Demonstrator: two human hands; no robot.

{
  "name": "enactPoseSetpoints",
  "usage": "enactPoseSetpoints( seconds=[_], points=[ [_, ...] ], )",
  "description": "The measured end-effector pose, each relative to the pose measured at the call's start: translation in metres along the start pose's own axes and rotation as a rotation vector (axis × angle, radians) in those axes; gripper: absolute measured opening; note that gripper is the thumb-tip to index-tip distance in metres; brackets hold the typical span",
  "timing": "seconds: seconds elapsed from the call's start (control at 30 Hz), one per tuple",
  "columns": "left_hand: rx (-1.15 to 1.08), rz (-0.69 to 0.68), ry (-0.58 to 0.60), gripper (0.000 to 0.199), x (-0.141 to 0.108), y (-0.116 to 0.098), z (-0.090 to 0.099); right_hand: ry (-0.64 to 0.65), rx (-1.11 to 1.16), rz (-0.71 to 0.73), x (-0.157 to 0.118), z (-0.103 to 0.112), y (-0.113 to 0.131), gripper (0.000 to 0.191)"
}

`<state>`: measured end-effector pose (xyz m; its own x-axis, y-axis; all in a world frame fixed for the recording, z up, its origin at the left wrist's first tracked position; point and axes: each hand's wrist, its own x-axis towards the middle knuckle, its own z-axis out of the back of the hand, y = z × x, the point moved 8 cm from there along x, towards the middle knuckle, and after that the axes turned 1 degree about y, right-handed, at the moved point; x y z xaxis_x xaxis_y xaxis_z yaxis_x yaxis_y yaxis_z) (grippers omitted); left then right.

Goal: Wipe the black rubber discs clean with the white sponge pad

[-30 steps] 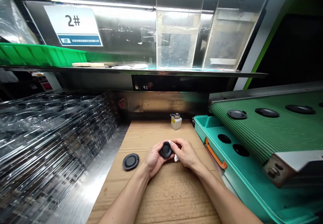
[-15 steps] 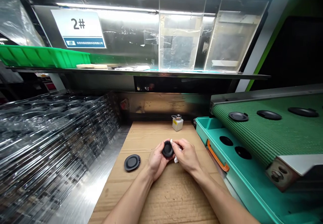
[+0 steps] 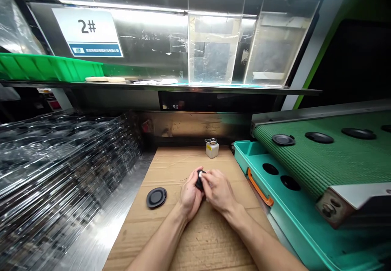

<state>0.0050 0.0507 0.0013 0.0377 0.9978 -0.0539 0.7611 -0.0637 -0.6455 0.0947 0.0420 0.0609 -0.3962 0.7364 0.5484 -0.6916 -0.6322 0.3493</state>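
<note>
My left hand (image 3: 190,194) is closed around a small round black lid-like part (image 3: 198,183), holding it just above the cardboard sheet (image 3: 207,246). A bit of white cloth (image 3: 200,174) is pinched in the fingers of my right hand (image 3: 220,192) and touches the face of that part. Most of the cloth and the part's right side are hidden by my right fingers. To the left of my hands, a second round black part (image 3: 156,198) with a small tab lies flat on the cardboard. Beyond my hands stands a small white bottle (image 3: 212,148) with a metal top.
Stacked clear plastic trays (image 3: 61,161) fill the left side. On the right, a green conveyor belt (image 3: 305,161) carries several black parts above a teal bin (image 3: 293,226) with an orange handle (image 3: 259,189). A shelf (image 3: 195,88) crosses in front, holding a green basket (image 3: 49,68).
My right hand has brought the white cloth leftward onto the face of the black part, which now looks more tilted. Black parts on the belt have shifted left along with the whole view.
</note>
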Motion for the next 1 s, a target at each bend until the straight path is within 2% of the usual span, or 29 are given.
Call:
enactPoseSetpoints(
  seconds=[0.1,0.23,0.33,0.4,0.57,0.67,0.73,0.83,0.9,1.0],
  points=[
    [-0.018,0.005,-0.012,0.028,0.0,0.002,0.001,0.081,0.043,0.085,-0.001,-0.006,0.012,0.018],
    [-0.019,0.029,0.0,0.027,0.0,0.003,0.002,0.076,-0.078,-0.028,-0.001,-0.002,0.009,0.022],
    [-0.019,0.032,-0.019,0.025,0.002,0.001,0.005,0.118,-0.048,0.076,-0.002,-0.004,0.02,0.02],
    [-0.036,0.045,-0.041,0.025,0.004,-0.002,0.009,0.157,-0.086,0.103,-0.002,-0.007,0.019,0.02],
    [-0.076,0.025,-0.099,0.026,0.009,-0.021,0.023,0.169,-0.283,-0.102,0.001,0.001,-0.027,0.03],
    [-0.109,0.05,-0.072,0.029,0.008,-0.025,0.022,0.136,-0.38,-0.266,0.002,0.014,-0.056,0.031],
    [-0.123,0.064,-0.054,0.03,0.008,-0.025,0.021,0.134,-0.405,-0.311,0.001,0.018,-0.063,0.027],
    [-0.105,0.054,-0.041,0.031,0.007,-0.028,0.019,0.168,-0.293,-0.188,-0.002,0.011,-0.05,0.028],
    [-0.064,0.048,-0.039,0.034,0.006,-0.03,0.018,0.247,-0.189,-0.072,-0.006,0.0,-0.035,0.032],
    [0.083,-0.013,-0.056,0.043,0.006,-0.036,0.021,0.306,-0.125,-0.044,-0.009,-0.008,-0.03,0.028]
  ],
)
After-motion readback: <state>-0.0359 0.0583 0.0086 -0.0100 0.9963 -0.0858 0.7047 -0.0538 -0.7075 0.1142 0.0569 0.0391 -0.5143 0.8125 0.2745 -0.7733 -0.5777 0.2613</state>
